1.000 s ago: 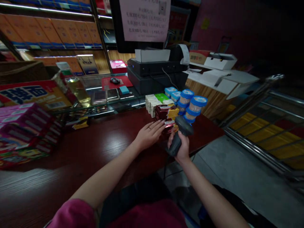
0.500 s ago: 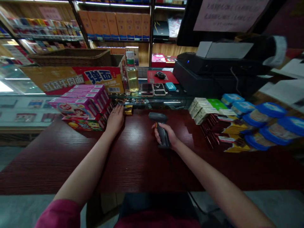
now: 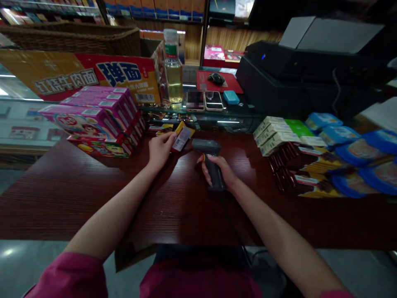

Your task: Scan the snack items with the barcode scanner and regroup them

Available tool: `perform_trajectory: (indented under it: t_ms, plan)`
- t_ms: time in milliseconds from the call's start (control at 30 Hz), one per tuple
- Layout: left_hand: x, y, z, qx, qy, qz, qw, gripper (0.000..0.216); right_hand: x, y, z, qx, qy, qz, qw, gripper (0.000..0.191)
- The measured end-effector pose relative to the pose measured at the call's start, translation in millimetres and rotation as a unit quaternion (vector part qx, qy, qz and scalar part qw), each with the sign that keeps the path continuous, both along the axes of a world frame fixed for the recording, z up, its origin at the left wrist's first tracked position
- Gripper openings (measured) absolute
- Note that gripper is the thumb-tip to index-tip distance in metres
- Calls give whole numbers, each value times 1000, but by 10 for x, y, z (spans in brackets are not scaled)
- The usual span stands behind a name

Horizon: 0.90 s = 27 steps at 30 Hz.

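Observation:
My left hand [image 3: 160,150] is closed on a small yellow-and-white packet [image 3: 182,137], lifted just above the dark red wooden counter [image 3: 93,194], its barcode side facing up. My right hand [image 3: 218,170] grips the handle of a dark barcode scanner [image 3: 208,156], whose head points toward the packet a few centimetres to its left. More small yellow packets [image 3: 161,128] lie at the back edge of the counter behind my left hand.
Pink boxes [image 3: 96,120] are stacked at the left, with a noodle carton [image 3: 93,76] behind. Stacks of dark and white packets [image 3: 291,157] and blue-lidded cups [image 3: 366,157] sit at the right. A glass ledge carries two phones [image 3: 204,100], a bottle [image 3: 173,68], and a till [image 3: 310,70].
The view swung left from the right-hand stacks. My left hand went to the pink boxes, then picked up a yellow packet and brought it toward the scanner, which moved left with my right hand.

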<state>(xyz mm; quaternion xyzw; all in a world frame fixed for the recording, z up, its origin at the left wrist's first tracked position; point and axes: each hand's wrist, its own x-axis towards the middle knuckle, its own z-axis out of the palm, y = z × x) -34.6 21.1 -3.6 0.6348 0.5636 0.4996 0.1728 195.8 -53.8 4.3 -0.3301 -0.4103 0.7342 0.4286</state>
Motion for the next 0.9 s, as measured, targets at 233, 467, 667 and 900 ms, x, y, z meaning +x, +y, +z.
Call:
perform_trajectory:
  t_ms: [233, 467, 667, 900]
  plan:
    - [187, 14, -141, -116, -211, -41, 970, 34, -61, -29, 21, 3, -37, 23, 999, 38]
    - [185, -30, -118, -101, -161, -30, 981, 32, -82, -38, 9, 11, -39, 10, 999, 37]
    - [149, -83, -87, -71, -168, -48, 982, 43, 2, -150, 44, 25, -8, -25, 999, 41]
    - [529, -339, 61, 39, 51, -152, 986, 37, 629, -769, 3, 34, 11, -144, 989, 43]
